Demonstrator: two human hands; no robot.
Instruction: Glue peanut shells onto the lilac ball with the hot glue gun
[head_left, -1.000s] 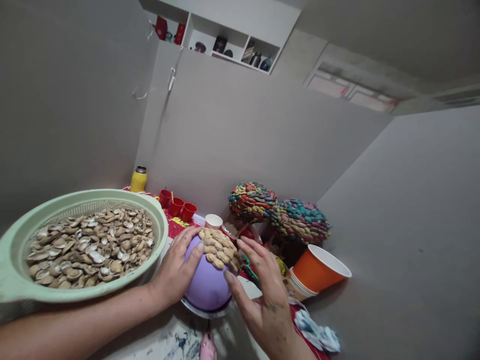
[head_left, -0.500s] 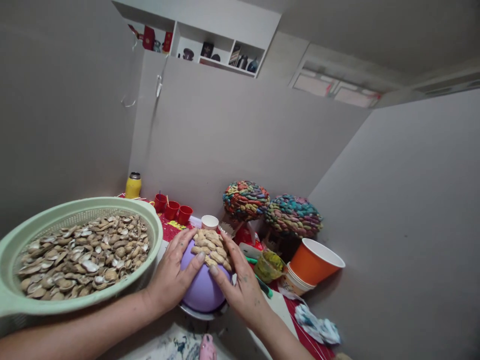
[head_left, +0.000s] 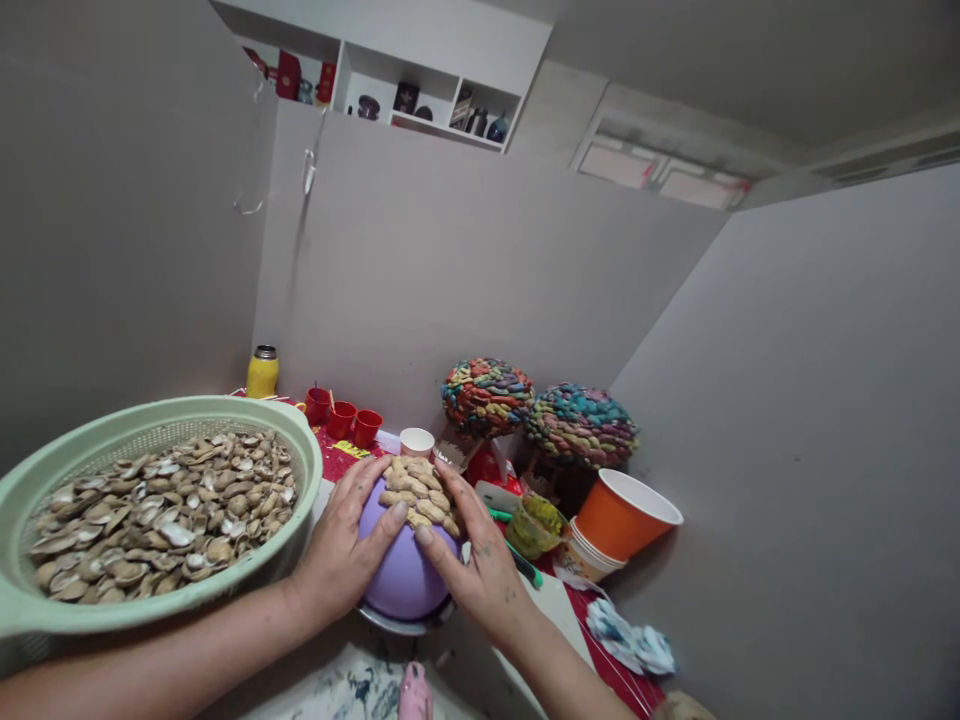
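Note:
A smooth purple balloon [head_left: 409,572] rests in a shallow metal bowl [head_left: 406,626] in front of me. Peanut shells [head_left: 422,487] lie packed side by side over its top. My left hand [head_left: 351,540] curves around the left side, its thumb against the lower edge of the shells. On the other side, my right hand [head_left: 480,560] cups the balloon and shells, the thumb pointing up toward the left one. Both hands grip the balloon between them. At my left, a pale green colander [head_left: 309,480] holds many loose half shells [head_left: 172,520].
Behind the balloon stand red cups [head_left: 341,420], a white cup [head_left: 417,441] and a yellow bottle [head_left: 262,372]. Two multicoloured shell-covered domes [head_left: 583,425] are further back. Orange paper tubs [head_left: 634,515], a stained cloth [head_left: 630,640] and a pink tool [head_left: 415,692] lie nearer.
The whole view has shifted slightly, so things appear a little further left. Both hands keep their hold on the balloon, with the shells in the same arrangement.

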